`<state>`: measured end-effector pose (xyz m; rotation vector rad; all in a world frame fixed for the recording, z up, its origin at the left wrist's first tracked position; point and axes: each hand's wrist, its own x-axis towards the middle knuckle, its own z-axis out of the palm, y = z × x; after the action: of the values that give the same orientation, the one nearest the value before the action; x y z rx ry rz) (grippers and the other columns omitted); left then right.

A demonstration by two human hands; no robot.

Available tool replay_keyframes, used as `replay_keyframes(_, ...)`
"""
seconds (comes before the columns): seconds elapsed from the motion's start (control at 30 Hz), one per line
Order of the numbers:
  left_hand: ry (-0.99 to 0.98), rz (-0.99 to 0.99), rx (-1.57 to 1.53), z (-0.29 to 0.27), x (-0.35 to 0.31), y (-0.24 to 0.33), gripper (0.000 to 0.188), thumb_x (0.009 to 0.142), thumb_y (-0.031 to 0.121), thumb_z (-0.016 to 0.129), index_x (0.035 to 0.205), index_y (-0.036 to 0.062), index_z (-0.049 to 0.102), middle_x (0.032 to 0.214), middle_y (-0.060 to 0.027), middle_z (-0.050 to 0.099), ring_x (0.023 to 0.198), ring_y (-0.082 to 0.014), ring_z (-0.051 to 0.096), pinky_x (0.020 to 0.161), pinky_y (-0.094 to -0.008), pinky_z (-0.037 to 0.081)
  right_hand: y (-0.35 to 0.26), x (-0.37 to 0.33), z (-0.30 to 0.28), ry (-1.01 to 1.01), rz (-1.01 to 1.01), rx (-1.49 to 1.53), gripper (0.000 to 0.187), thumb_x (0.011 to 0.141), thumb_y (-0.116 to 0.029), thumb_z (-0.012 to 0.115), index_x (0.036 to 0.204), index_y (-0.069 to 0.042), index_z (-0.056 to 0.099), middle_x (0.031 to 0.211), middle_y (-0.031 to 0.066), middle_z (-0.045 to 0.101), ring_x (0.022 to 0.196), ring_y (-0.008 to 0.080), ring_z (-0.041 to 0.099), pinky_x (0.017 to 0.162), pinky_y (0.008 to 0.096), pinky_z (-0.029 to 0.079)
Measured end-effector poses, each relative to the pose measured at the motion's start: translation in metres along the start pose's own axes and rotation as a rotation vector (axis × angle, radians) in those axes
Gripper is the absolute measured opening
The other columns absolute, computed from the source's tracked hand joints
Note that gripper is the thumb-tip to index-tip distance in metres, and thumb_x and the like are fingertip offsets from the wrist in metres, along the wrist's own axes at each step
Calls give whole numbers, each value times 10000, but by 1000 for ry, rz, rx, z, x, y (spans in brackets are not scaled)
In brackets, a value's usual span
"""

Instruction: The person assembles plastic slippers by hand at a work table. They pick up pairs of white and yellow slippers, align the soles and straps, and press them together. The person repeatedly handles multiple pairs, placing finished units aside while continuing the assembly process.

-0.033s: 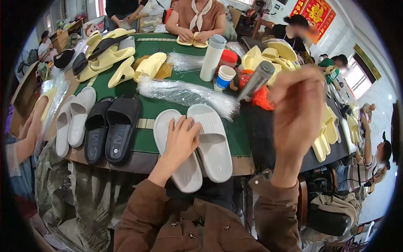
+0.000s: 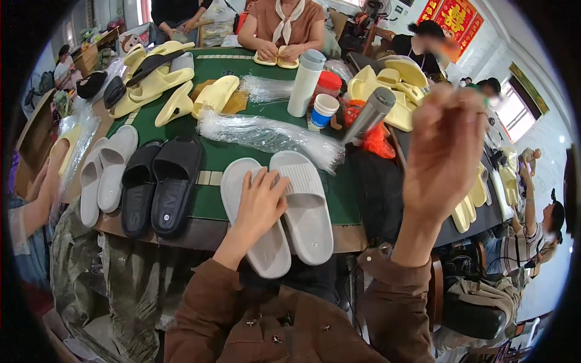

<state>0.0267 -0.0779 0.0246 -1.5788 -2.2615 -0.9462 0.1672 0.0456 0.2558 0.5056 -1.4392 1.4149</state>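
Observation:
A pair of grey slide sandals (image 2: 308, 212) lies side by side, soles down, at the near edge of the green-topped table (image 2: 209, 209). My left hand (image 2: 260, 202) lies flat on the pair with fingers spread, touching both sandals where they meet. My right hand (image 2: 445, 151) is raised well above the table's right side, back toward the camera. Its fingertips are bunched together and blurred, so whether anything is pinched in them is unclear. Both my sleeves are brown.
Left of the grey pair lie black sandals (image 2: 163, 187) and a pale grey pair (image 2: 106, 172). Behind them lie a bundle of clear plastic bags (image 2: 266, 133), a white flask (image 2: 305, 81), a paper cup (image 2: 324, 109), a tilted grey cylinder (image 2: 372, 112) and yellow sandals (image 2: 157, 85). People sit across (image 2: 281, 27) and at both sides.

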Motion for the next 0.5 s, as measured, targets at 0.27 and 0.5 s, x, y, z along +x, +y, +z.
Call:
replay_keyframes(0.27,11,9,40,0,-10,8,430,753,107,638,1181,107,599,1237,-145,564,1232,-366,474,1059,-572,307,102,-80,-79,367,247,-153,138,1020,-238,450,1025,-108,495,1062,87,620,946,154,585,778,280,467)
replay_keyframes(0.5,146,44,45,6,-10,11,409,720,89,635,1127,105,604,1143,-129,581,1164,-363,518,1020,-608,332,164,-182,-134,525,719,-619,182,983,-192,533,1029,-89,676,950,-28,530,862,72,463,755,238,376)
